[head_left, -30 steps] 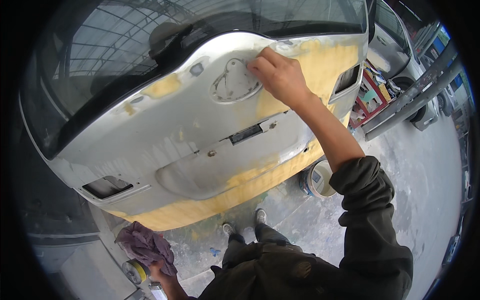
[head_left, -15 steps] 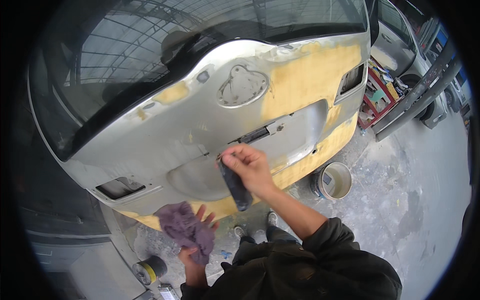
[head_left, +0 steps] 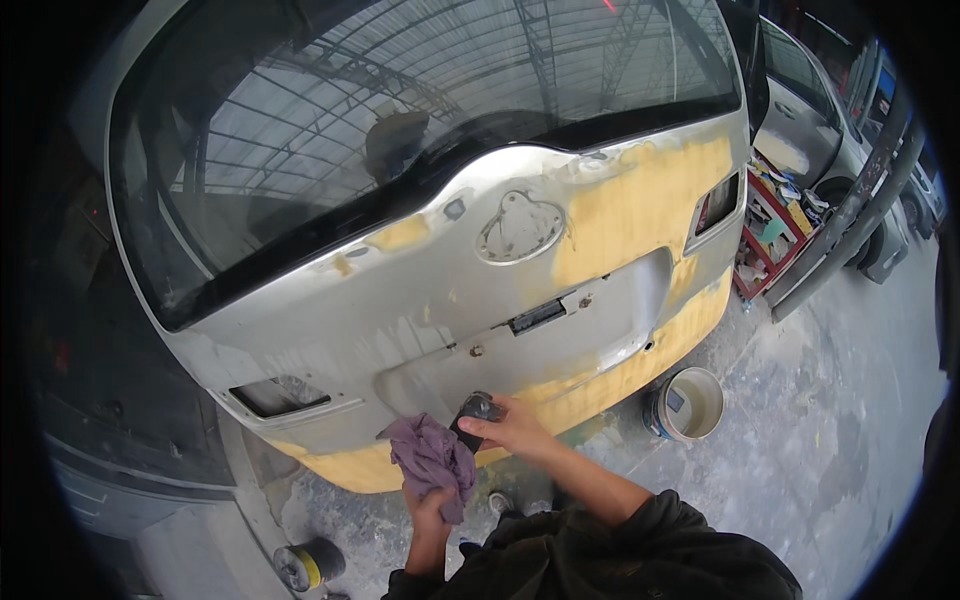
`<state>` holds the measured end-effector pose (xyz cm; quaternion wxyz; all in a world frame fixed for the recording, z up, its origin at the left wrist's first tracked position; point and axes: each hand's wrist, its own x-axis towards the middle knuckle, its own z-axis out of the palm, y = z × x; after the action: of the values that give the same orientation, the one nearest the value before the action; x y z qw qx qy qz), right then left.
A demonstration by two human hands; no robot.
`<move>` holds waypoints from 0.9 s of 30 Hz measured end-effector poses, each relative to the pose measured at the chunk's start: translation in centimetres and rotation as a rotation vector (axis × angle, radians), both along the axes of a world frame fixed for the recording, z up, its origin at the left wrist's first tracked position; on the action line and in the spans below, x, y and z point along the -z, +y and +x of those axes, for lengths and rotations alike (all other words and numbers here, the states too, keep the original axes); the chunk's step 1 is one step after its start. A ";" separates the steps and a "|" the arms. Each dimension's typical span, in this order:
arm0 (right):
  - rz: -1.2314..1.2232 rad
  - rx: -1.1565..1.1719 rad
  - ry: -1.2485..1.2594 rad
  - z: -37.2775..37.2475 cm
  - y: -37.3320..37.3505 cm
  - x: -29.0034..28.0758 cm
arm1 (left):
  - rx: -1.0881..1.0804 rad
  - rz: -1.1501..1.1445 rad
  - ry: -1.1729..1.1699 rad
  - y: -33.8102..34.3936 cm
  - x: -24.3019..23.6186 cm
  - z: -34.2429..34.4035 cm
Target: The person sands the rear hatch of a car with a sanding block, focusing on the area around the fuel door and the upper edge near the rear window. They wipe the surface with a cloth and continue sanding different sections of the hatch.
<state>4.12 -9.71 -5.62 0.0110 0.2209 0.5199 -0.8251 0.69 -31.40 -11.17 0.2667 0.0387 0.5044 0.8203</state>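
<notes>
A crumpled purple cloth [head_left: 428, 455] is gripped in my left hand [head_left: 428, 512], low in front of the car's tailgate [head_left: 400, 310]. The cloth covers most of that hand's fingers. My right hand [head_left: 512, 428] is closed on a black sanding pad [head_left: 470, 412], thumb across its face. Pad and cloth are side by side, very close; I cannot tell whether they touch. The tailgate is bare silver-grey with yellowish filler patches [head_left: 640, 195] along its right side and lower edge. Just beyond my hands lies the number-plate recess [head_left: 590, 330].
On the right, a bucket [head_left: 690, 405] of cloudy liquid stands on the stained concrete floor, with a dark rectangular piece in it. Behind it are a red rack [head_left: 768, 235], slanting grey posts [head_left: 850, 225] and another car [head_left: 800, 110]. A dark can [head_left: 310, 565] stands at lower left.
My right hand has come down and nearer to me with the pad, beside the cloth. The left hand's spread fingers have gathered into the cloth. The view has tilted up, showing more rear window.
</notes>
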 end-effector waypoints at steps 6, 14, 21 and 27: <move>0.037 -0.110 0.185 0.5 -0.2 2.8 | 0.036 -0.030 0.111 -0.8 1.2 -0.4; 1.240 0.524 0.486 -1.8 10.7 -5.2 | -0.073 0.097 0.163 -3.5 -1.6 -1.2; 1.925 0.702 0.457 -11.9 9.2 -1.4 | -0.193 0.097 0.073 -4.9 -1.9 -0.9; 2.097 0.447 0.472 -9.7 16.8 -1.6 | -0.159 0.000 0.098 -6.6 -1.2 -1.7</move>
<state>-5.63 7.05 -3.97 -0.4319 0.0465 0.9005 0.0221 -1.05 -37.97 -9.98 0.1761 0.0385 0.5185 0.8359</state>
